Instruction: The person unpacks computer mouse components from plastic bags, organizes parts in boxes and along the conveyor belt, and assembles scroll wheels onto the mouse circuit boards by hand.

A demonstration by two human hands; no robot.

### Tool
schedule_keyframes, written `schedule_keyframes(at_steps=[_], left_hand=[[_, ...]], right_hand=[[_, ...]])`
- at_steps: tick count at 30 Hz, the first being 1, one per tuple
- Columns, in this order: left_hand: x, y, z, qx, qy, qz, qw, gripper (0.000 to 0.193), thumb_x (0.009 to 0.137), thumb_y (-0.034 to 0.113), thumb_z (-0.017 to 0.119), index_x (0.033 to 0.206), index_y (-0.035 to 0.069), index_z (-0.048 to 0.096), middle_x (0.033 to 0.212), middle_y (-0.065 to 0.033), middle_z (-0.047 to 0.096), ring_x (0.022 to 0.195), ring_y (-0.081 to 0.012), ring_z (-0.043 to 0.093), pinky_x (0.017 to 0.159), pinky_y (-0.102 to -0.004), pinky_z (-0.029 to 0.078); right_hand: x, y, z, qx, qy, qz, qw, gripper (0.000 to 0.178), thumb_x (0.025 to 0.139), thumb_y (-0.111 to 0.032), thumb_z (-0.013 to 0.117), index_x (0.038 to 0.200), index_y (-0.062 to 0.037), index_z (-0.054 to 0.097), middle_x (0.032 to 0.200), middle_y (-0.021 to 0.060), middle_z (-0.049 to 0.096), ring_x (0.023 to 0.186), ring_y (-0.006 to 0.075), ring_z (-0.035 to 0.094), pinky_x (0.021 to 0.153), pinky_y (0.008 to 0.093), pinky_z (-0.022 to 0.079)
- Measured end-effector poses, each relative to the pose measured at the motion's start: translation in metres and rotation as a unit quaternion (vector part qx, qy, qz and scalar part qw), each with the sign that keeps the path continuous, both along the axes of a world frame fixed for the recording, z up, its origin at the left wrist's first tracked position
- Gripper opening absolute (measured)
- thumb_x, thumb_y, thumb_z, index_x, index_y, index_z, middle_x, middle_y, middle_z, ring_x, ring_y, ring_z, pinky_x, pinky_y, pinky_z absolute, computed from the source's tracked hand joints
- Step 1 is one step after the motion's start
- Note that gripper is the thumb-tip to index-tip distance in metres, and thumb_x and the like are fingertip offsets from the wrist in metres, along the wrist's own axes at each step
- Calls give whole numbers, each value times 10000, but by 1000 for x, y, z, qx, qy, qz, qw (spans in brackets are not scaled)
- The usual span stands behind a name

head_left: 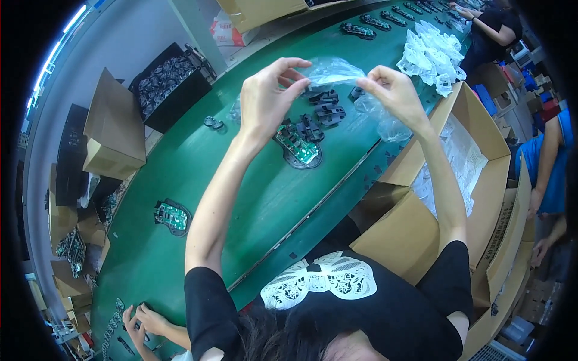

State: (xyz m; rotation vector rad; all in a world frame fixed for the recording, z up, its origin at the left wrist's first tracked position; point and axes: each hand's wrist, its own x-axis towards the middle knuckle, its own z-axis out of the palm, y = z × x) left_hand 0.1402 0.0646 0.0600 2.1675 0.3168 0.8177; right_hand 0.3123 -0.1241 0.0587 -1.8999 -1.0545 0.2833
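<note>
Black bin (180, 107) of dark parts (164, 84), cardboard box (115, 135) beside it, green worktable (165, 165), co-worker in blue (549, 161) at right

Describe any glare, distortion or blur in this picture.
Head view: the green table bends into a curve and the corners go black; head view, upper left: the light strip is washed out; head view, top centre: the clear plastic bag has soft, hazy outlines.

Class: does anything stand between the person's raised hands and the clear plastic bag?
Nothing visible: the right hand pinches the clear plastic bag; the left hand is at its other end. Dark parts lie below, on the table.
</note>
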Motion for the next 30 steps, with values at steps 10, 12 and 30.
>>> schedule_keyframes(at_steps=[10, 12, 30], left_hand=[[5, 4, 6, -9, -46, -34, 998, 352, 792, 86, 791, 1134, 96, 707, 820, -7, 717, 722, -51, 630, 634, -234, 523], [9, -3, 1, -35, -59, -52, 996, 359, 806, 86, 784, 1152, 72, 690, 823, -18, 710, 737, -57, 637, 642, -232, 530], [-18, 69, -111, 278, 221, 82, 931, 687, 749, 351, 775, 1348, 125, 528, 1268, -183, 551, 1186, -399, 491, 899, -528, 451]], right_hand=[[-5, 3, -1, -2, -103, 7, 995, 315, 893, -273, 688, 791, 17, 617, 788, 77, 610, 707, 109, 544, 629, 286, 434], [-5, 5, -1, 14, -108, 11, 994, 301, 903, -250, 671, 780, 18, 610, 872, 95, 636, 770, 104, 558, 668, 281, 439], [-54, -23, 5, 14, 58, 92, 994, 439, 968, -255, 609, 612, -28, 488, 576, -59, 386, 559, 56, 334, 490, 289, 272]])
